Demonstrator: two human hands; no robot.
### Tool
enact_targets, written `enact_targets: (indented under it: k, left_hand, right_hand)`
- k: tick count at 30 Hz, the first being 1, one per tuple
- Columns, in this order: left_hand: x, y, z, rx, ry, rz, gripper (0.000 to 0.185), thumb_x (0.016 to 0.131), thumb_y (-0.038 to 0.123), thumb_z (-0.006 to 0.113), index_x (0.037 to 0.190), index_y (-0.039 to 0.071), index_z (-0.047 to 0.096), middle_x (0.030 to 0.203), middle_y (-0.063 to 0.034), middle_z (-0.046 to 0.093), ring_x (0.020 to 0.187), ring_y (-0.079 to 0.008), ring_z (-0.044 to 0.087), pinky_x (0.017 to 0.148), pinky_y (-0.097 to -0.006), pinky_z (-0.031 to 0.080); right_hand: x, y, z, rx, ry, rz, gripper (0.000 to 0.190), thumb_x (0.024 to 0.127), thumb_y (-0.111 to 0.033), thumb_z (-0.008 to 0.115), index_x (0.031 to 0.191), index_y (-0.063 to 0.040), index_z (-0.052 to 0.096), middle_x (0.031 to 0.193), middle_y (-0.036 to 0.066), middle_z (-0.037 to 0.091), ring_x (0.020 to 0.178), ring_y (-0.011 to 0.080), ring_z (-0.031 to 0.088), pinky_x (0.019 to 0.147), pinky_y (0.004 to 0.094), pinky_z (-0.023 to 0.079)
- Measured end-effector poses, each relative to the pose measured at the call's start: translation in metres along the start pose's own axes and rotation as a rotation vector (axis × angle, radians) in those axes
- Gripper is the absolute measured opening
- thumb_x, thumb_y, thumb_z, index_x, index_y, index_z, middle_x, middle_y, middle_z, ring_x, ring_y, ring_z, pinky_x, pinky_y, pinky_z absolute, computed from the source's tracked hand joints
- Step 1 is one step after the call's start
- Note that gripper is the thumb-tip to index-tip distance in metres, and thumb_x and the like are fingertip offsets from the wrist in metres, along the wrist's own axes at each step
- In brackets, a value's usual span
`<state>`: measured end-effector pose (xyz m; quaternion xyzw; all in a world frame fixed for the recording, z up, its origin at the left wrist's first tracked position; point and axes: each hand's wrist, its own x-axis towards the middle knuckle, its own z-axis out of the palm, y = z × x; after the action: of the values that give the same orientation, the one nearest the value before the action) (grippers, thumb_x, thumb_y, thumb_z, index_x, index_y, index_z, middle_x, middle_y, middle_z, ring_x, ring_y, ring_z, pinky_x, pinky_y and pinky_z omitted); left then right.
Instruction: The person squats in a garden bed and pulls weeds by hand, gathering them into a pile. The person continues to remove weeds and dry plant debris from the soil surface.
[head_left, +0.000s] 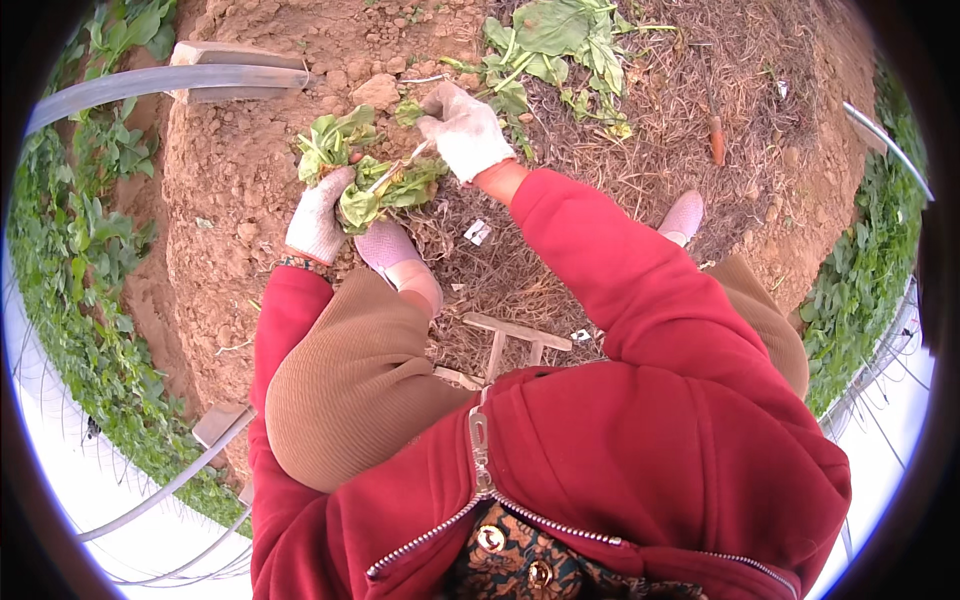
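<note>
My left hand (322, 214), in a whitish knit work glove, is closed around a bunch of leafy greens (394, 184) just above my shoe. Some of its leaves are yellowed, and the stems' lower ends are hidden by the glove. To the right, my right hand (465, 131), gloved the same way, pinches a pale stem or withered leaf (409, 163) that reaches down into the bunch. Beyond the right hand lies a pile of loose green leaves (559, 45) on dry straw. A tool with an orange-brown handle (718, 141) rests on the straw at the right.
A low wooden stool (517, 330) stands between my legs. Curved poles with wooden or stone blocks (225, 67) edge the bare soil at the left. Leafy vines (90, 300) grow along both sides. Small white scraps (476, 232) lie on the straw near my shoes.
</note>
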<state>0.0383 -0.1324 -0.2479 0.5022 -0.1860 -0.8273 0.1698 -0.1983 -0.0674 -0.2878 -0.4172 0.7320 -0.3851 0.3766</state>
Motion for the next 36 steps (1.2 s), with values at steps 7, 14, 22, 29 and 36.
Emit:
enact_targets:
  k: [7,14,22,29,36]
  left_hand:
    - [-0.003,-0.007,0.013,-0.109,-0.053,-0.005,0.044,0.102,0.027,0.058,0.137,0.002,0.052,0.125,-0.0138,0.064,0.110,-0.0255,0.065,0.093,-0.0394,0.056]
    - [-0.006,-0.009,0.036,0.112,-0.094,0.008,0.039,0.098,0.016,0.062,0.134,0.004,0.053,0.122,-0.0098,0.064,0.109,-0.0213,0.064,0.093,-0.0362,0.055]
    - [0.001,0.002,0.023,0.193,0.033,0.118,0.033,0.094,0.012,0.064,0.126,0.002,0.061,0.112,-0.0103,0.068,0.095,-0.0210,0.068,0.079,-0.0344,0.059]
    - [-0.006,0.020,0.011,0.074,0.111,0.245,0.039,0.092,0.014,0.066,0.129,0.001,0.060,0.119,-0.0115,0.066,0.108,-0.0247,0.066,0.091,-0.0395,0.058]
    - [-0.001,0.017,-0.002,-0.072,0.038,0.225,0.043,0.095,0.017,0.066,0.133,0.001,0.055,0.123,-0.0132,0.063,0.109,-0.0271,0.066,0.092,-0.0431,0.059]
  right_hand:
    - [-0.052,-0.073,0.018,0.077,-0.102,-0.188,0.022,0.084,-0.015,0.066,0.105,-0.009,0.065,0.096,0.015,0.068,0.094,0.0351,0.066,0.081,0.0444,0.052]
    - [-0.057,-0.064,0.015,0.015,-0.095,-0.219,0.047,0.081,-0.012,0.065,0.127,-0.010,0.059,0.118,0.015,0.067,0.103,0.0371,0.064,0.093,0.0455,0.051]
    - [-0.046,-0.026,-0.013,0.165,-0.048,-0.141,0.043,0.087,-0.018,0.065,0.127,-0.005,0.058,0.117,0.019,0.063,0.100,0.0339,0.066,0.091,0.0425,0.052]
    - [-0.004,0.052,-0.023,-0.610,-0.332,-0.078,0.021,0.086,-0.016,0.060,0.105,-0.008,0.065,0.103,0.018,0.063,0.099,0.0364,0.065,0.085,0.0467,0.053]
    - [-0.018,0.064,-0.010,-0.781,-0.341,-0.267,0.016,0.086,-0.013,0.060,0.100,-0.010,0.066,0.098,0.015,0.063,0.092,0.0352,0.067,0.077,0.0455,0.056]
